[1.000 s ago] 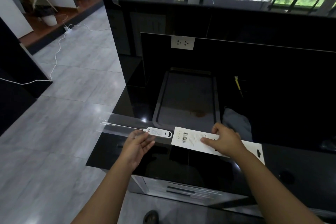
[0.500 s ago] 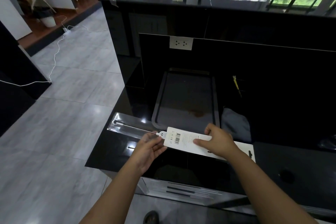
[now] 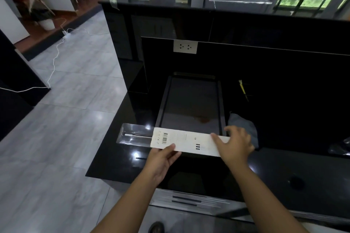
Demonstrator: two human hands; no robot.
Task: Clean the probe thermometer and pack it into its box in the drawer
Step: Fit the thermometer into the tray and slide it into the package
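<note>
Black glossy counter (image 3: 284, 166), with a dark rimmed tray (image 3: 191, 104) lying flat on it. Grey cloth (image 3: 244, 125) crumpled just right of the tray. Yellow-tipped stick (image 3: 243, 89) farther back, right of the tray. White wall socket (image 3: 185, 46) on the black panel behind. White cable (image 3: 55, 58) trailing across the grey tiled floor (image 3: 56, 138) at left.

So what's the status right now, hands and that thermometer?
Left hand and right hand both grip the box. Thermometer mostly inside, probe showing in clear tray. Nothing in the way.
</note>
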